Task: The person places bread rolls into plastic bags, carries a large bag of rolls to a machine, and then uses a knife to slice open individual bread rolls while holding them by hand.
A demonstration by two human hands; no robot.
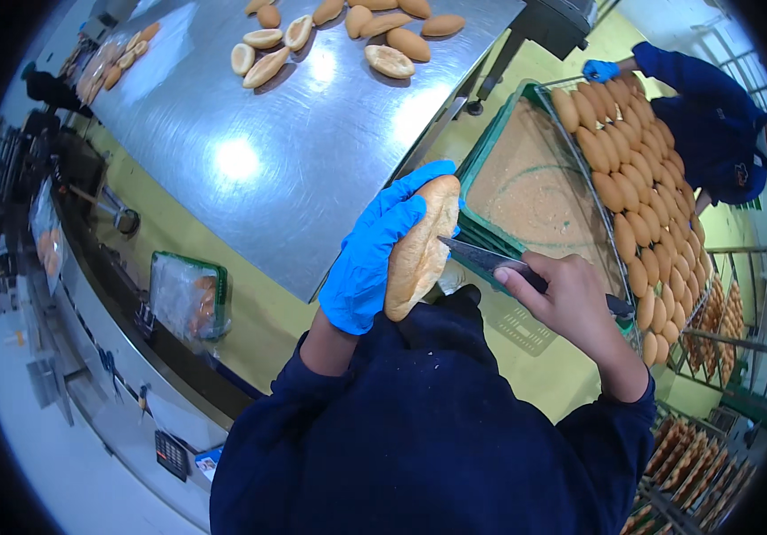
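My left hand [367,254], in a blue glove, is wrapped round a long bread roll [423,251] and holds it up near my body, off the table's near corner. The roll stands tilted, its paler, creased side facing right. My bare right hand [571,294] grips a knife [483,258] with a dark blade and a black handle. The blade's tip meets the roll's right side; how deep it goes I cannot tell. On the far part of the steel table [303,160] lie several rolls [408,44], some with their pale side up.
Stacked green crates [501,134] stand right of the table, crumbs in the top one. Beyond them, a wire rack [614,234] carries rows of rolls [642,192]. A co-worker [700,102] with a blue-gloved hand stands behind it. Another crate [189,294] sits on the left.
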